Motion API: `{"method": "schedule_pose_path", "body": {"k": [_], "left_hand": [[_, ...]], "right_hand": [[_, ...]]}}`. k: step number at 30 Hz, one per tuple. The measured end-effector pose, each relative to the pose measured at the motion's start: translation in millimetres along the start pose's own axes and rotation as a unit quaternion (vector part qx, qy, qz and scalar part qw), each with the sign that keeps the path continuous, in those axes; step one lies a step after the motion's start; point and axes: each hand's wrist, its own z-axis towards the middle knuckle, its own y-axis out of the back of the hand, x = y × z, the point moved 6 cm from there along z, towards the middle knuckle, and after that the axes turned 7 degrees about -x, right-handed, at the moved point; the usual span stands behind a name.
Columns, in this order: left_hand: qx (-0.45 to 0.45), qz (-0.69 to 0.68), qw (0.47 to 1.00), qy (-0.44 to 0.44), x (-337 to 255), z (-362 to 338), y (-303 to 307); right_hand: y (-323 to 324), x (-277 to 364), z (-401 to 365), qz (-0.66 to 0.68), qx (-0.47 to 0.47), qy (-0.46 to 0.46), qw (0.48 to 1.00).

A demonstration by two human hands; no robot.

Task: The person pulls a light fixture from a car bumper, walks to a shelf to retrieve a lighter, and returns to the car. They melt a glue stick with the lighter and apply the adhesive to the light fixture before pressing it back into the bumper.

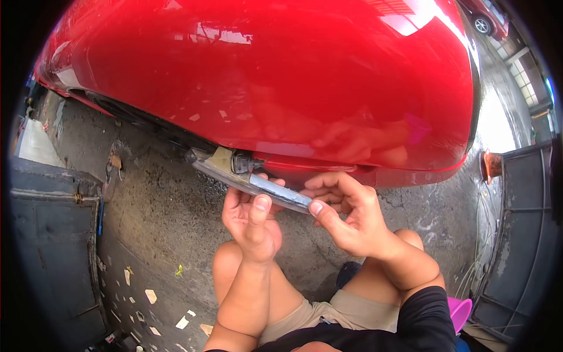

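Note:
Just below the edge of the red car bumper (281, 88), a long, narrow car lamp (281, 191) with a pale, shiny strip is held at a slant. A dark plug-like fitting (243, 162) sits on its upper side, close to the bumper. My left hand (253, 226) grips the lamp near its middle, thumb in front and fingers behind. At the lamp's right end, my right hand (349, 217) pinches it between thumb and fingers; some fingertips are hidden behind it.
Dark metal panels (53, 234) stand at the left, and another metal panel (522, 234) at the right. Pale scraps (151, 296) litter the concrete floor. A pink container (460, 312) is beside my right arm. Another red car (489, 20) is at the far upper right.

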Motion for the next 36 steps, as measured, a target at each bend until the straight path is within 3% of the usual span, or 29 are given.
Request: {"method": "schedule_pose_path", "body": {"k": [10,16,22,36], "left_hand": [[0.007,-0.018,1.000,0.012,-3,1,2],[0.008,-0.023,1.000,0.011,-1,1,5],[0.009,-0.027,1.000,0.013,-1,1,5],[-0.005,-0.018,1.000,-0.002,0,-3,5]], "right_hand": [[-1,8,-1,-0.065,0.008,0.080,0.995],[-5,25,3,-0.150,-0.029,0.292,0.944],[-7,28,-3,-0.229,-0.005,0.363,0.903],[-9,31,-6,-0.266,-0.028,0.377,0.887]]}}
